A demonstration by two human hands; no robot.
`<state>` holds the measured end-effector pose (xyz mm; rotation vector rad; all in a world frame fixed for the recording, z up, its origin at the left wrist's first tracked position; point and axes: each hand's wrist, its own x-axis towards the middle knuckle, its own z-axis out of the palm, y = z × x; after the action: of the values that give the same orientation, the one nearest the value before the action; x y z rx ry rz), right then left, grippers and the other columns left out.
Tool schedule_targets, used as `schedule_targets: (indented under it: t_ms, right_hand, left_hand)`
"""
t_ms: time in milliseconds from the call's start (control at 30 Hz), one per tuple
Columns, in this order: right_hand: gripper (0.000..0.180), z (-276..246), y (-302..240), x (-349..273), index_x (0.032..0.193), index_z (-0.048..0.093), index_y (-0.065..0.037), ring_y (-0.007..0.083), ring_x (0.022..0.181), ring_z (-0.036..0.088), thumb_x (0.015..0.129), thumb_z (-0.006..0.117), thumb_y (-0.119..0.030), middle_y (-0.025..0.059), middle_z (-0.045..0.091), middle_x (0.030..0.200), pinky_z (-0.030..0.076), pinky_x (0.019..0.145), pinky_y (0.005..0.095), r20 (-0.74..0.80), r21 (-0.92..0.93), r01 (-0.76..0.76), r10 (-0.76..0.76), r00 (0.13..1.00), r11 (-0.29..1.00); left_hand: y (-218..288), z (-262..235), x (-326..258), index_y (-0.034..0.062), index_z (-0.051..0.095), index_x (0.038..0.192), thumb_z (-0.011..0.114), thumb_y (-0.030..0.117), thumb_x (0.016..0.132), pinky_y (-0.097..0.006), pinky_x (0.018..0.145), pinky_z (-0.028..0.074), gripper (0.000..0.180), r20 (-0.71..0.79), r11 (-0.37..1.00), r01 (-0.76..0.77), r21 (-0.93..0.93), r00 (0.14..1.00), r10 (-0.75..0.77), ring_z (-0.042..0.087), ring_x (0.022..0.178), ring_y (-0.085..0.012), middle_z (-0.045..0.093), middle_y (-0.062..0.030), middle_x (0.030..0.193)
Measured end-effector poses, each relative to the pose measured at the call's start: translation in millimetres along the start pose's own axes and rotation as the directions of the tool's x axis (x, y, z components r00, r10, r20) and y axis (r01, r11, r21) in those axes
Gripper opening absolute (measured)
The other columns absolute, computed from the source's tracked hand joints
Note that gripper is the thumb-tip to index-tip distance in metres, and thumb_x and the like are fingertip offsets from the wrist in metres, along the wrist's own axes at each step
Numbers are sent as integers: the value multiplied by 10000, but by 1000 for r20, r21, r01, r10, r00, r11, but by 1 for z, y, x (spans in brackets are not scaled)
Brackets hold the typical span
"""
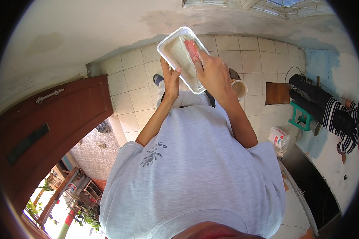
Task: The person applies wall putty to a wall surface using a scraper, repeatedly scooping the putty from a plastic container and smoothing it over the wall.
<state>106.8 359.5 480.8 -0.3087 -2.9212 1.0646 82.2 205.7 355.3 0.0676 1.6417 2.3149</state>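
My left hand [171, 79] is closed on the near left side of a white rectangular tray [162, 47], thumb over its rim. Pale, creamy paste [173, 51] coats the inside of the tray. My right hand [213, 71] grips a red-handled putty scraper [191, 49] over the tray's right side. The scraper's wide pale blade lies against the paste, and where it ends is hard to make out. Below my right wrist, a round tub [239, 90] with tan contents stands by my legs.
Ahead runs a patchy, partly coated wall [131, 24] above a tiled floor [125, 77]. A brown door [68, 103] stands at the left. On the right, a person in a striped top [335, 109] is by a green stool [301, 115]; a white bag [278, 137] lies nearby.
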Motion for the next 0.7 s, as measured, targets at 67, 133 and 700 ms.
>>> schedule_targets:
  t_ms: [67,133,700]
  right_hand:
    - [187,10,-2,-1,992,684,-7,449,702,661,940,617,-174,270,651,743,522,671,527,-29,2,-40,40,999,999]
    - [231,32,17,-4,1058,679,5,401,640,685,941,615,-183,225,666,686,549,636,503,117,-151,78,-61,991,985]
    - [169,4,-6,-13,966,663,-23,411,652,658,965,607,-182,211,663,717,506,615,514,44,-33,69,-67,997,997]
  left_hand:
    - [-2,0,-1,96,139,1619,713,442,836,-456,1171,331,1032,15,998,-24,50,1000,23,344,1445,-295,262,-145,1605]
    - [2,15,0,96,141,1620,706,438,839,-451,1181,311,1023,43,1000,7,-3,999,-7,329,1455,-290,260,-142,1608]
    - [2,9,8,62,194,1586,722,466,817,-402,1164,312,1017,-11,998,-54,-43,998,54,381,1395,-253,363,-125,1519]
